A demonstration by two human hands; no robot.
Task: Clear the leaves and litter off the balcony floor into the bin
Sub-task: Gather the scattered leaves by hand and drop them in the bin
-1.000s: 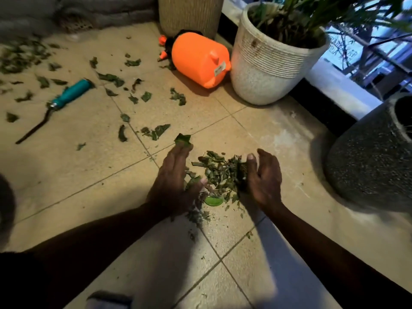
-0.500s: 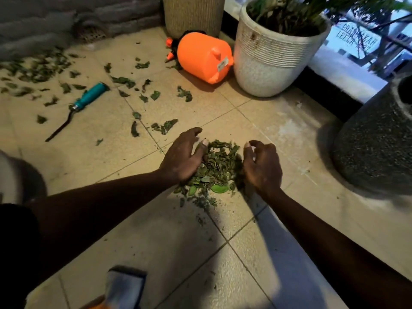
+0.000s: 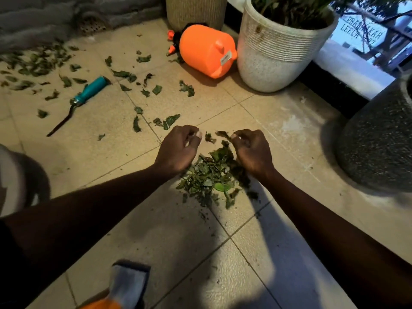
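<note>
On a tiled balcony floor (image 3: pixel 93 166), we crouch with the leaf pile (image 3: pixel 211 175) lying between our wrists, just nearer to us than the knuckles. Our left hand (image 3: pixel 178 150) and right hand (image 3: pixel 252 152) are curled, fingers bent in against the heap's far edge, though whether either actually grips leaves we cannot tell. Both flank it equally; no bin clearly shows.

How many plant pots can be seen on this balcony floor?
3: a woven pot at the top centre, a white pot right of the orange sprayer, a dark speckled pot at the right edge. Others may lie outside view.
</note>
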